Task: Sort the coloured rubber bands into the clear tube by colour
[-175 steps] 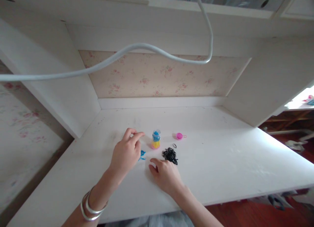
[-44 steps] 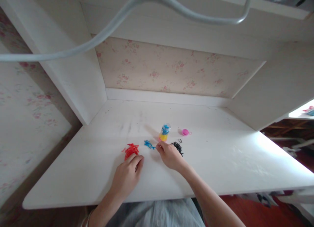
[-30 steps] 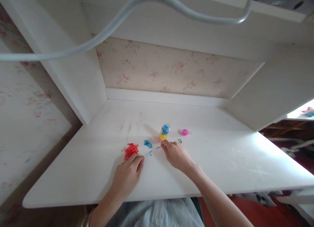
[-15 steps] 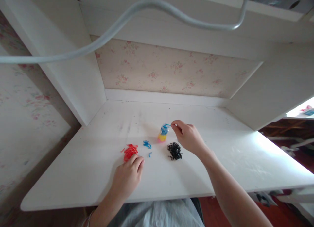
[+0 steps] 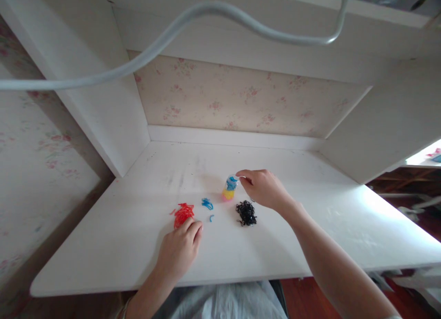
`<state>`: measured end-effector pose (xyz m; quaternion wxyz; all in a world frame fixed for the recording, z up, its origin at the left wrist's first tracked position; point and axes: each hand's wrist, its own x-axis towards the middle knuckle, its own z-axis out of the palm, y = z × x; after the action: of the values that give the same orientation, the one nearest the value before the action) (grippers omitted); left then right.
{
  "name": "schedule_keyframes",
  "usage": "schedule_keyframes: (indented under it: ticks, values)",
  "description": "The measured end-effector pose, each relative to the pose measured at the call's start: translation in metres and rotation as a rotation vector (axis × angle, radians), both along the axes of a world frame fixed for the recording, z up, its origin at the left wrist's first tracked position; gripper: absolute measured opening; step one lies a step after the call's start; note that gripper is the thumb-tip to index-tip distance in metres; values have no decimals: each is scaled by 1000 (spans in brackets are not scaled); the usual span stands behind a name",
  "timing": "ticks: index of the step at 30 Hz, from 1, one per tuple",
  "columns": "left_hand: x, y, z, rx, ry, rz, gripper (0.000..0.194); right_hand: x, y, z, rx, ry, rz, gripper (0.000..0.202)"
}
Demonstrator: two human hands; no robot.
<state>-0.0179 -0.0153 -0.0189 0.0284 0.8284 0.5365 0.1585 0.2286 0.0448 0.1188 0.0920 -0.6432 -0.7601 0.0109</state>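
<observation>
A small clear jar stands upright on the white desk, with pink, yellow and blue layers of small bands inside. My right hand is at its rim, fingers closed together; anything between the fingertips is too small to make out. My left hand rests with curled fingers at the near edge of a red band pile; its fingertips are hidden. Several blue bands lie between the red pile and the jar, and a single blue piece is nearer me. A black band pile sits right of the jar.
A white cable crosses the top of the view in front of the shelf. White side panels and a low back ledge enclose the desk. Its front edge runs just before my lap.
The blue band that stuck out between my right fingertips and the jar's mouth no longer shows there. My right hand has shifted slightly left onto the rim. My left hand has barely moved.
</observation>
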Motion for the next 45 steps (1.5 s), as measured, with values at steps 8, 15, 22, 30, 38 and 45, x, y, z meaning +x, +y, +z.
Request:
schedule_keyframes:
  ticks: [8,15,22,30,38,45]
  values:
    - [1,2,1,-19,4,1,24,-3,4,1,-122,-171,57,52]
    - [1,1,1,-14,14,2,24,-5,19,2,-274,-241,75,61]
    - [1,1,1,-22,18,1,24,-9,25,6,-331,-223,85,59]
    - [1,1,3,-49,-5,19,25,0,24,6,-230,-161,67,54]
    - [18,7,24,-87,-12,21,26,13,-6,12,3,197,6,41]
    - [42,17,26,-74,142,22,22,17,-53,-48,-78,713,46,30]
